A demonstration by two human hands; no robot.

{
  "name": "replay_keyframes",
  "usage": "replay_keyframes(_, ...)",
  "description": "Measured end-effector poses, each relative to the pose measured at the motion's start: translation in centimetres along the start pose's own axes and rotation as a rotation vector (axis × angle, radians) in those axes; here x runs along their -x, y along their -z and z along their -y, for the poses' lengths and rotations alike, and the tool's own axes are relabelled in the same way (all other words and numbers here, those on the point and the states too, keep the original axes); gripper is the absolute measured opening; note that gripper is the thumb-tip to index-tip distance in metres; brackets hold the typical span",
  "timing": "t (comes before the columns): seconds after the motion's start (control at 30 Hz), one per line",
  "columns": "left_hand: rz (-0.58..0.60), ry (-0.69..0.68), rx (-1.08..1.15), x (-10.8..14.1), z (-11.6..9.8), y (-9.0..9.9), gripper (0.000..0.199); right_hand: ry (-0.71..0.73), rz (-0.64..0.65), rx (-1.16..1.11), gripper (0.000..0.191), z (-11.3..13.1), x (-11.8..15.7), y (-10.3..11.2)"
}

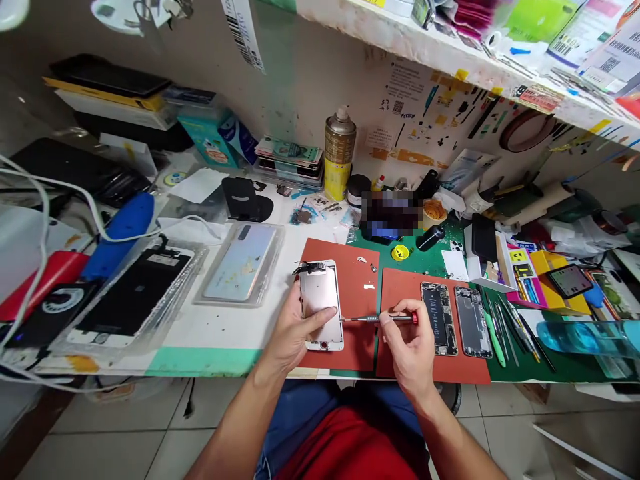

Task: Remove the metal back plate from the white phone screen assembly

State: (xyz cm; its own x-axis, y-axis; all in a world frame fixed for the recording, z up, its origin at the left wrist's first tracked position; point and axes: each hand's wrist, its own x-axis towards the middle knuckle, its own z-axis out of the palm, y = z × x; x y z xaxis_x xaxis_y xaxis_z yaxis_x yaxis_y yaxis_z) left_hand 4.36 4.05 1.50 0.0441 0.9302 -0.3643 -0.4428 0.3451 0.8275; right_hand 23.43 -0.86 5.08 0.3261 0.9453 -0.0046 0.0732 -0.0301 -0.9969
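As you lean over the counter, a white cable loops across your far left, and just right of it a black-faced phone screen lies in a clear plastic tray. Next along, a pale phone back sits in a second clear tray, with a tall spray can standing farther back. Your left hand is closed around a white phone display assembly, lifting it just above an orange-red mat, with your thumb lying across its metal backing and a dark flex cable sticking out at the top. To the right, your right hand is pinched firmly around a precision screwdriver with a red-capped handle, and its tip is at the assembly's right edge, though you can't tell whether they touch. Beneath that hand lies a second orange-red mat carrying two opened phones side by side, one with a battery in place. Farther right, tweezers and picks lie fanned out on a green mat.
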Motion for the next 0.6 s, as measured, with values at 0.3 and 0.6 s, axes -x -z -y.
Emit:
replay_keyframes(0.3, 0.026, -0.012, 0.03, 0.07, 0.12, 0.0, 0.071, -0.02, 0.056, -0.048, 0.035, 0.45, -0.07, 0.21)
replay_keyframes(0.6, 0.013, -0.031, 0.035, -0.18, 0.44, 0.08, 0.075, -0.044, 0.001, -0.058, 0.034, 0.29, 0.17, 0.83)
